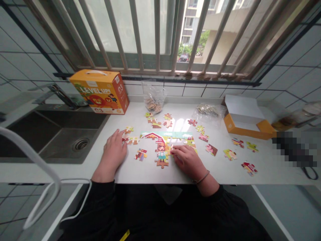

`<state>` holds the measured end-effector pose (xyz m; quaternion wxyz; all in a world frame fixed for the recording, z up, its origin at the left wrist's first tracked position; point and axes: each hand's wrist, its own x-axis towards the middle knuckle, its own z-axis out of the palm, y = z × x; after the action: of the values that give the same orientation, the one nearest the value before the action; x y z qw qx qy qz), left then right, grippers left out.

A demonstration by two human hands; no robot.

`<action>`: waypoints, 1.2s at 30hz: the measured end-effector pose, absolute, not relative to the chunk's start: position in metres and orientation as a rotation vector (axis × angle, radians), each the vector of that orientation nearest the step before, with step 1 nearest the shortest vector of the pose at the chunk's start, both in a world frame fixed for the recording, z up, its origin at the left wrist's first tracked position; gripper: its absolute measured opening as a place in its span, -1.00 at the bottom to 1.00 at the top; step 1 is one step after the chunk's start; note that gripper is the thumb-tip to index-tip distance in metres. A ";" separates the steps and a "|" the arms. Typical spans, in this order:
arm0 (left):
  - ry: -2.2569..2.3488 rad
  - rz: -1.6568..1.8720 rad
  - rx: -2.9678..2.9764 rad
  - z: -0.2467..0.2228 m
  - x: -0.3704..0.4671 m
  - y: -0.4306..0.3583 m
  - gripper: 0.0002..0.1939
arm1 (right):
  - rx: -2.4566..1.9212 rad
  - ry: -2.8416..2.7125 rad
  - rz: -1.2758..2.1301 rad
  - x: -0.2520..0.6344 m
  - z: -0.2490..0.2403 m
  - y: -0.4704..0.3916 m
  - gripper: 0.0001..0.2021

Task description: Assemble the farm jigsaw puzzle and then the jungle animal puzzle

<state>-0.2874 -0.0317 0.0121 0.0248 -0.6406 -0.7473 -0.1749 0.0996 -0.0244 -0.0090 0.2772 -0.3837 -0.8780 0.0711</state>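
A partly joined jigsaw puzzle [161, 154] lies in the middle of the white counter, showing a red barn roof, a strip of sky and a farmer figure. To its right, my right hand [187, 159] has its fingertips closed on a small puzzle piece [172, 149] at the farmer's side; the fingers hide most of that piece. My left hand [114, 150] rests flat on the counter with fingers stretched out, its tips close to some loose pieces [132, 140]. Between that hand and the joined part lies a single loose piece [140, 154].
More loose pieces [230, 154] lie scattered right and behind. An orange box [100, 93] stands beside the sink [65, 140]. Two clear bags [154, 100] of pieces and an open carton [247, 125] are along the back. A white cable [56, 167] curves at left.
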 end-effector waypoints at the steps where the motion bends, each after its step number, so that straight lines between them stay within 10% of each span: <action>1: -2.343 -0.489 -2.001 0.011 -0.292 -0.027 -0.41 | -1.030 -2.360 0.191 0.100 -0.009 -0.025 -0.80; 12: -2.627 -0.632 -1.788 0.035 -0.308 -0.033 -0.51 | -1.038 -2.351 0.183 0.099 -0.012 -0.025 -0.84; 30: -2.588 -2.701 -2.469 0.033 -0.117 -0.061 -0.50 | -0.883 -2.148 0.118 0.112 0.011 -0.041 -0.55; 36: -2.527 -2.410 -2.703 0.030 -0.112 -0.053 -0.50 | -0.911 -2.124 0.192 0.133 0.014 -0.036 -0.75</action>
<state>-0.1116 -0.0528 0.0303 -0.5948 -0.4921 -0.4599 -0.4387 0.1331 -0.0357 0.0139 0.3998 -0.3601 -0.8395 0.0758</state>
